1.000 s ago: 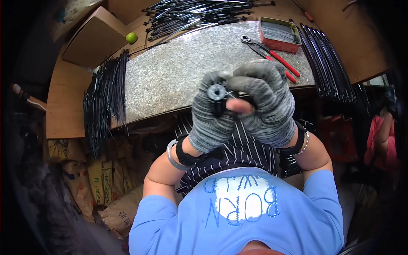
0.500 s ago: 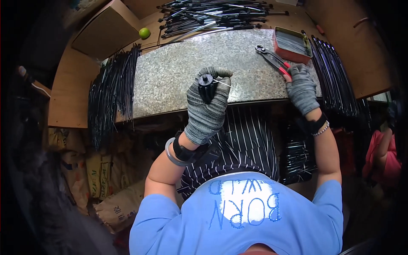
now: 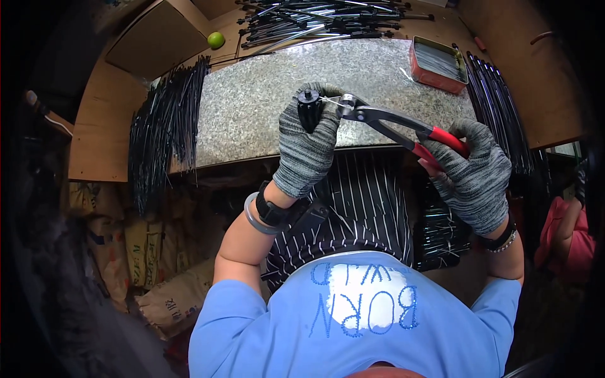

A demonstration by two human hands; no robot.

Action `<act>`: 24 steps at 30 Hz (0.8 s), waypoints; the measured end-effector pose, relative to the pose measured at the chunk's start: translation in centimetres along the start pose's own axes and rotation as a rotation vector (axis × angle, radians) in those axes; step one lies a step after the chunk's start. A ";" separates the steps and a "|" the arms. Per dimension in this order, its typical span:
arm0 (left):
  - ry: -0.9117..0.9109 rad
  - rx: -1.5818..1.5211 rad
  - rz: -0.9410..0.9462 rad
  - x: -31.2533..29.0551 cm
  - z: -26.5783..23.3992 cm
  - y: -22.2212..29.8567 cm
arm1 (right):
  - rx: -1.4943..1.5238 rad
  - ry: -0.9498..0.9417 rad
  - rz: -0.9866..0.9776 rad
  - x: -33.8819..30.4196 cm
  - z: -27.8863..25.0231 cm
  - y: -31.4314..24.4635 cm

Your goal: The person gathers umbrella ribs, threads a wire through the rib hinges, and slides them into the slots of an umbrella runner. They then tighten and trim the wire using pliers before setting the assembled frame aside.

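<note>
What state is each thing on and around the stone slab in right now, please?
Left hand: gloved, closed around a small black part.
Right hand: gloved, gripping red-handled pliers, whose tip is at the part.
Red tin: open, lying on the slab.
Black rods: bundled, lying beside the slab.
Green fruit: whole, untouched.

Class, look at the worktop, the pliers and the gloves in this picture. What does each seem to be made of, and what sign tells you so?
Worktop: likely polished granite or similar stone; grey speckled grain, slight sheen.
Pliers: bare grey metal jaws and shanks; handles look coated in glossy red plastic or rubber.
Gloves, on the left hand and right hand: knitted fabric, matte, with mottled grey yarn and ribbed texture; the fibre cannot be told.
</note>
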State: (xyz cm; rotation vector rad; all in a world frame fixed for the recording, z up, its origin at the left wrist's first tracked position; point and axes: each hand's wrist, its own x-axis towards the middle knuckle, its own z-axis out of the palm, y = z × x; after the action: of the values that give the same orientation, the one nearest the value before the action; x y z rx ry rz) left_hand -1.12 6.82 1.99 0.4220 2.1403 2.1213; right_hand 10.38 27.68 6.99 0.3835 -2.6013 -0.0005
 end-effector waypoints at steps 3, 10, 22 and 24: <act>0.000 -0.008 0.018 0.0 -0.1 0.1 | -0.020 0.023 -0.038 0.1 0.0 -0.3; 0.009 0.009 0.050 -0.3 -0.1 0.1 | 0.002 0.101 -0.040 0.0 -0.1 -0.5; -0.232 -0.137 0.134 -0.8 -0.6 0.0 | 1.005 -0.774 0.347 -0.6 -1.0 1.0; -0.175 -0.121 0.167 -1.0 -0.3 0.5 | 1.268 -0.638 0.201 -1.2 0.5 -0.2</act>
State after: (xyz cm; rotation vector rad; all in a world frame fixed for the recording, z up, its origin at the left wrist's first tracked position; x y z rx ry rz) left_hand -0.16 6.26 2.41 0.7671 1.9315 2.1922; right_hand 11.18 27.77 5.92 0.5849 -2.8600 1.9033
